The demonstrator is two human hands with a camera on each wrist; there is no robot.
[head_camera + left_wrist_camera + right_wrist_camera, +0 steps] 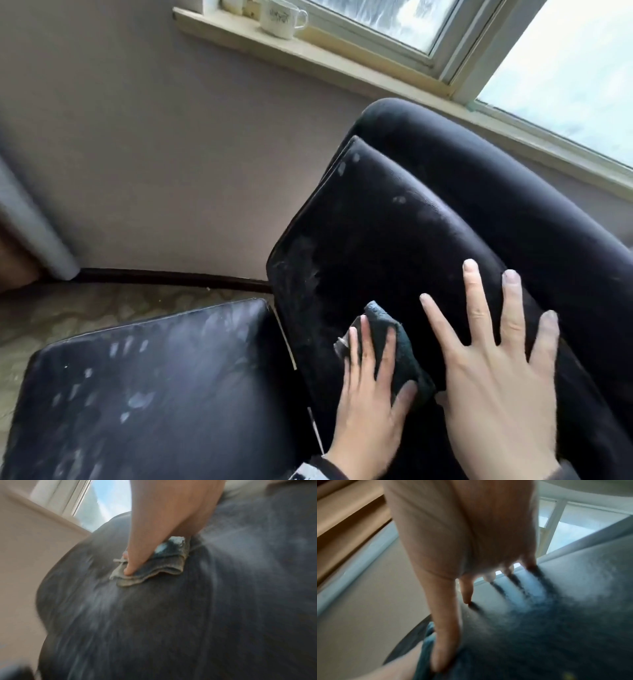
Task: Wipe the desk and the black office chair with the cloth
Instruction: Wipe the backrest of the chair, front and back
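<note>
Our left hand (368,404) presses folded dark cloth (399,353) flat against backrest of black office chair (428,219), fingers straight on top. Our right hand (496,373) lies beside it, fingers spread, palm on backrest, holding nothing. Dusty seat (154,383) lower left. White mug (281,17) on windowsill (342,65).

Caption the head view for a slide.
Left hand presses cloth on black office chair; right hand braces it.

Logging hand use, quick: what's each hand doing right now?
Left hand: open, straight fingers pressing the cloth on the chair.
Right hand: open, fingers spread flat on the chair, holding nothing.
</note>
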